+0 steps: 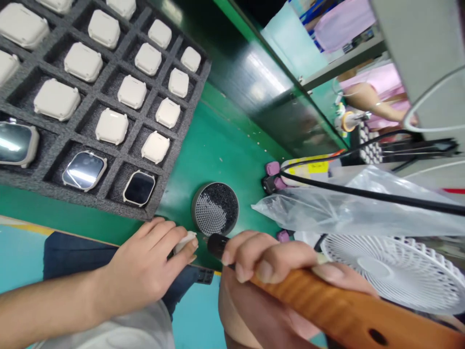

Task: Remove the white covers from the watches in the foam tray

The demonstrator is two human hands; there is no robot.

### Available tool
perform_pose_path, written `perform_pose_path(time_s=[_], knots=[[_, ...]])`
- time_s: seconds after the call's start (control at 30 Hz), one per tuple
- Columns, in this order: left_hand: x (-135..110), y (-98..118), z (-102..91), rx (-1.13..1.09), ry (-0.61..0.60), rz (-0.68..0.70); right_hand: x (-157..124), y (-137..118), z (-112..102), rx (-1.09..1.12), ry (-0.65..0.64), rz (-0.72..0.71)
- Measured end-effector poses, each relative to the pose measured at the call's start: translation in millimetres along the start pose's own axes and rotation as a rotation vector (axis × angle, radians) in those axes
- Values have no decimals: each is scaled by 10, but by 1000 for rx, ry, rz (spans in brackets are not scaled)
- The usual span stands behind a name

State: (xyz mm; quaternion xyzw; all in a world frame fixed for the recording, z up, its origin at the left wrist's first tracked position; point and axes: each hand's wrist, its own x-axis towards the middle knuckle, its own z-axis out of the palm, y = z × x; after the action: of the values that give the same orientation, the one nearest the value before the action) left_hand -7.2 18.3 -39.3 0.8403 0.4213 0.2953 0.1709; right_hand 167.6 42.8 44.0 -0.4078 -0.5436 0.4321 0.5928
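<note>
My left hand [150, 254] is closed around a small white watch case [185, 241] at the bench's front edge; fingers cover most of it. My right hand [269, 261] grips an electric screwdriver [308, 295] with an orange ribbed body and a black nose. The nose points left at the watch case, with a small gap between them. Just beyond both hands stands a round dark pot [195, 206] with tiny black pieces and a grey dotted surface inside. To the left lies a grey foam tray [160, 191] of watch cases, most showing white backs, several with dark screens up.
A white round fan guard [392, 271] stands at the right. Behind it are a clear plastic bag [327, 208], a black cable [381, 195] and a bottle with a yellow label [317, 166]. Beyond the bench divider a co-worker's arm [374, 102] shows.
</note>
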Motion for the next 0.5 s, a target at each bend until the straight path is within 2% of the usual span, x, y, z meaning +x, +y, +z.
perform_pose_path(time_s=[0.13,0.2,0.33,0.5], knots=[[-38,5,-12,14,-35,51,50,-2,-118,-23,119,1],[-59,-1,-1,-7,-69,83,78,53,-173,-32,97,-32],[-63,6,38,19,-50,54,98,144,-168,-42,77,-76],[-20,15,-1,13,-52,38,83,141,-118,-41,94,-32]])
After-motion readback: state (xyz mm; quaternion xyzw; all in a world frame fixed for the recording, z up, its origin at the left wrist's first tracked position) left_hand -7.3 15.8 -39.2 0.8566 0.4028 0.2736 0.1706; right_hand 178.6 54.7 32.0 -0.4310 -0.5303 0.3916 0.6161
